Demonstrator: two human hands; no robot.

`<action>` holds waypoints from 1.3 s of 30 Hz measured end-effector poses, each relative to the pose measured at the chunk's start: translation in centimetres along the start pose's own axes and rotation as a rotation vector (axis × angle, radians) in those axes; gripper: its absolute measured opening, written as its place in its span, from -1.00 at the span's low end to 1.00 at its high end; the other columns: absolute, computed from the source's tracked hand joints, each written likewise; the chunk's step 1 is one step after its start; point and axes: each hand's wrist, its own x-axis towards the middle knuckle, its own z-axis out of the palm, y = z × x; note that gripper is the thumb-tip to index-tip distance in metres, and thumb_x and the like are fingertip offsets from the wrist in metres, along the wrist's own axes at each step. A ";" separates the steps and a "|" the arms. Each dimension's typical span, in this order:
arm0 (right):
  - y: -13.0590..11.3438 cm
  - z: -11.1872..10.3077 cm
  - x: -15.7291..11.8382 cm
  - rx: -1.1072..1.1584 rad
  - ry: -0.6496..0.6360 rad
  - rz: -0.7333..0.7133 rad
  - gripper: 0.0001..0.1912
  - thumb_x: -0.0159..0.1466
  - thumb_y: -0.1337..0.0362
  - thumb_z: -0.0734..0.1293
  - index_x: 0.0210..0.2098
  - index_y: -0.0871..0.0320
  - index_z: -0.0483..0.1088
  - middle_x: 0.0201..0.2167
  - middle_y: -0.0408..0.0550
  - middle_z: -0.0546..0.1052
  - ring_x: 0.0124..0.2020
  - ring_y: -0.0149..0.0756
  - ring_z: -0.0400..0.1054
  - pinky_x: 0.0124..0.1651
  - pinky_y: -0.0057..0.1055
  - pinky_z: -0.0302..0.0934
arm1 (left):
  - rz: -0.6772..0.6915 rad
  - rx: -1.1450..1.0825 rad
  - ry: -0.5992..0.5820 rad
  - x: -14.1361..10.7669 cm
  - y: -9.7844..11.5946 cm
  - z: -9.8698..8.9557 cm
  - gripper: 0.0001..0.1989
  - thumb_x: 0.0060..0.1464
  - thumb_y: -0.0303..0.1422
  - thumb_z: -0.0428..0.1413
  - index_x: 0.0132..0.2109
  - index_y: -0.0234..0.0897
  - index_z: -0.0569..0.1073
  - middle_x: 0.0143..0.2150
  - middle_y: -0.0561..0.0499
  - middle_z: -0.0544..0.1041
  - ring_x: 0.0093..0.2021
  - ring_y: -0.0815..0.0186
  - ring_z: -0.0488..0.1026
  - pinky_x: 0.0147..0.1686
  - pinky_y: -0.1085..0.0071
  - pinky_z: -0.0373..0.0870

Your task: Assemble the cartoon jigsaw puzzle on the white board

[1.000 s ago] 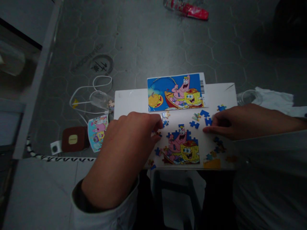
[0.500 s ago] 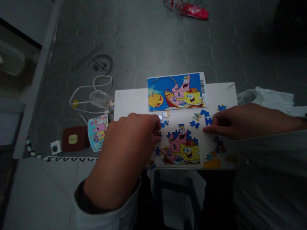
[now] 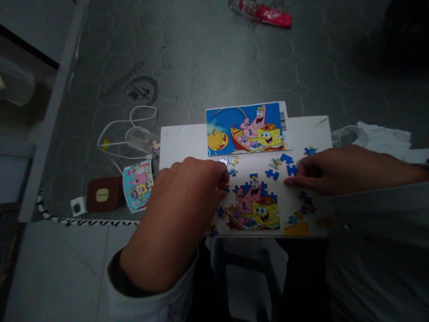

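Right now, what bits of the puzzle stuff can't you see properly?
Head view only:
- Piece at the left hand fingertips: hidden by the fingers.
- Right hand: whether it pinches a blue piece is unclear, fingers cover it.
- Loose pieces at the board's right: too dark and small.
- Red wrapper: cut by the top edge.

The single head-worn camera looked steeply down from close above the white board (image 3: 181,136), facing its far edge and the grey floor (image 3: 217,58) beyond.
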 end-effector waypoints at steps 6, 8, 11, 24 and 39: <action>-0.3 -0.2 -0.3 0.011 0.021 0.001 -0.54 0.34 -0.21 0.47 -0.51 -0.05 0.58 -0.44 0.02 0.67 -0.47 -0.08 0.48 -0.35 -0.11 0.28 | 0.012 -0.014 0.016 0.0 0.0 0.0 -0.78 0.28 -0.29 0.29 -0.05 0.15 0.80 -0.17 -0.07 0.76 -0.21 -0.03 0.69 -0.18 0.15 0.50; -0.3 -0.2 -0.2 0.014 0.025 0.004 -0.54 0.33 -0.22 0.46 -0.50 -0.06 0.59 -0.43 0.02 0.68 -0.47 -0.08 0.48 -0.35 -0.11 0.29 | 0.003 -0.015 0.014 0.1 0.0 0.0 -0.77 0.25 -0.31 0.30 -0.03 0.12 0.80 -0.15 -0.07 0.77 -0.20 -0.02 0.70 -0.16 0.15 0.51; 0.2 0.0 0.1 0.034 0.022 -0.026 -0.52 0.30 -0.27 0.46 -0.48 -0.05 0.61 -0.41 0.05 0.69 -0.49 -0.08 0.48 -0.39 -0.13 0.28 | 0.003 -0.028 0.007 0.3 0.0 0.1 -0.75 0.22 -0.34 0.31 -0.02 0.10 0.80 -0.15 -0.06 0.77 -0.20 -0.02 0.70 -0.16 0.16 0.50; 0.8 0.2 0.4 0.024 0.035 -0.083 -0.47 0.31 -0.33 0.41 -0.46 -0.05 0.62 -0.44 0.04 0.69 -0.50 -0.10 0.47 -0.44 -0.19 0.25 | 0.053 -0.012 0.037 0.1 -0.3 0.2 -0.75 0.26 -0.31 0.22 -0.10 0.12 0.79 -0.18 -0.07 0.76 -0.28 0.02 0.65 -0.29 0.20 0.37; 0.4 0.1 0.2 0.018 0.033 -0.045 -0.50 0.32 -0.28 0.43 -0.46 -0.04 0.62 -0.42 0.06 0.69 -0.49 -0.07 0.47 -0.40 -0.13 0.27 | 0.051 -0.005 0.031 0.4 -0.1 0.2 -0.81 0.31 -0.25 0.25 -0.03 0.09 0.76 -0.19 -0.07 0.76 -0.26 0.01 0.66 -0.30 0.21 0.33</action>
